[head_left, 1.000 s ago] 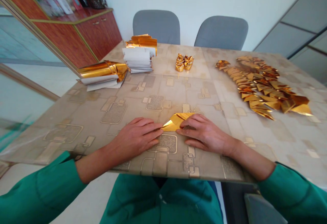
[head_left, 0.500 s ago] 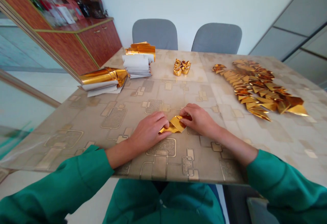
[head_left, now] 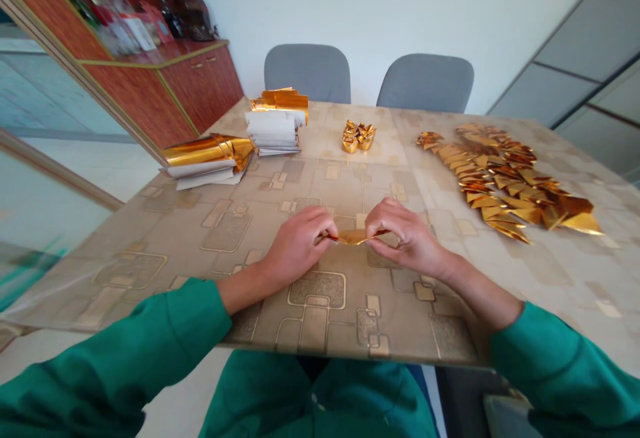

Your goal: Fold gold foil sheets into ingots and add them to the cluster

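A small piece of folded gold foil paper [head_left: 353,237] stretches between my two hands above the near middle of the table. My left hand [head_left: 306,238] pinches its left end between thumb and fingers. At the right end, the thumb and forefinger of my right hand [head_left: 403,235] are closed on the paper. Seen nearly edge-on, the paper looks like a narrow strip, and my fingertips cover both its ends.
Gold sheets with white backs lie in a near stack [head_left: 210,155] and a far stack [head_left: 274,128] at the left. Shiny folded gold pieces [head_left: 358,136] stand at the back middle. A large pile of folded gold papers [head_left: 505,178] spreads at the right. Two grey chairs [head_left: 307,71] stand behind the table [head_left: 260,205].
The gold paper has turned from lying with its face showing to nearly edge-on. Both hands have changed to a pinch at its ends, and the right hand has shifted slightly right.
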The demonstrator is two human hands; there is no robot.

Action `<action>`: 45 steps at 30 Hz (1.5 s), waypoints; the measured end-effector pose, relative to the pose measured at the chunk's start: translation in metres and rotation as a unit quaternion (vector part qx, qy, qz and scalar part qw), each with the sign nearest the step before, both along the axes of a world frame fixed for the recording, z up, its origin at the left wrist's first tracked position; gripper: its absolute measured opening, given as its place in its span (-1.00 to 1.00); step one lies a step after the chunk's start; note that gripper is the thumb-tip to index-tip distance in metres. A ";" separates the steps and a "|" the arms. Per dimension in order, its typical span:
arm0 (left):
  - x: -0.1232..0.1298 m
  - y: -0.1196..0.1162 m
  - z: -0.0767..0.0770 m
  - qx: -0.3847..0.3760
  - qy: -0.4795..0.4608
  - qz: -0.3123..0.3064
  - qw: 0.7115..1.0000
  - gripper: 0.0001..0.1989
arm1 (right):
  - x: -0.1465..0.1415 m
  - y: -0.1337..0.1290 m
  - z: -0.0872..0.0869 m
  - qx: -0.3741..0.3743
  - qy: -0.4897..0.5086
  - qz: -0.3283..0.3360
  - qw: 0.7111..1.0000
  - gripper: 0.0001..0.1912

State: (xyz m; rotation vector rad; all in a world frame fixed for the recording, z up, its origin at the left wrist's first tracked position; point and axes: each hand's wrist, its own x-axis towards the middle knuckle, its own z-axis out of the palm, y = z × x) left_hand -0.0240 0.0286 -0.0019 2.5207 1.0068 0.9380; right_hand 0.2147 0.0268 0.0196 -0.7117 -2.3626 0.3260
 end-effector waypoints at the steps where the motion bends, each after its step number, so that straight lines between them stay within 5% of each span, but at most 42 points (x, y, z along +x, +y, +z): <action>1: 0.001 0.001 0.000 0.032 0.021 -0.011 0.999 -0.84 | 0.002 -0.002 0.000 0.024 -0.028 0.006 0.999 -0.90; 8: 0.003 0.003 -0.009 0.151 0.196 -0.080 0.966 -0.73 | 0.009 -0.011 -0.020 0.078 -0.183 0.043 0.979 -0.75; 15: -0.006 -0.005 0.011 0.111 0.274 -0.182 0.938 -0.85 | 0.009 -0.014 -0.014 0.059 -0.254 0.094 0.961 -0.75; 22: -0.031 -0.035 -0.006 0.117 0.288 -0.130 0.941 -0.62 | 0.023 -0.025 -0.015 0.076 -0.245 0.101 0.961 -0.71; 29: -0.037 -0.040 -0.011 0.104 0.283 -0.127 0.945 -0.59 | 0.028 -0.039 -0.016 0.046 -0.257 0.064 0.963 -0.66; 38: -0.005 -0.058 -0.012 0.109 0.227 -0.079 0.965 -0.60 | 0.028 -0.047 -0.019 0.049 -0.254 0.037 0.965 -0.65; 45: 0.005 -0.057 -0.012 0.063 0.243 -0.092 0.964 -0.38 | 0.037 -0.053 -0.023 0.056 -0.233 -0.004 0.971 -0.61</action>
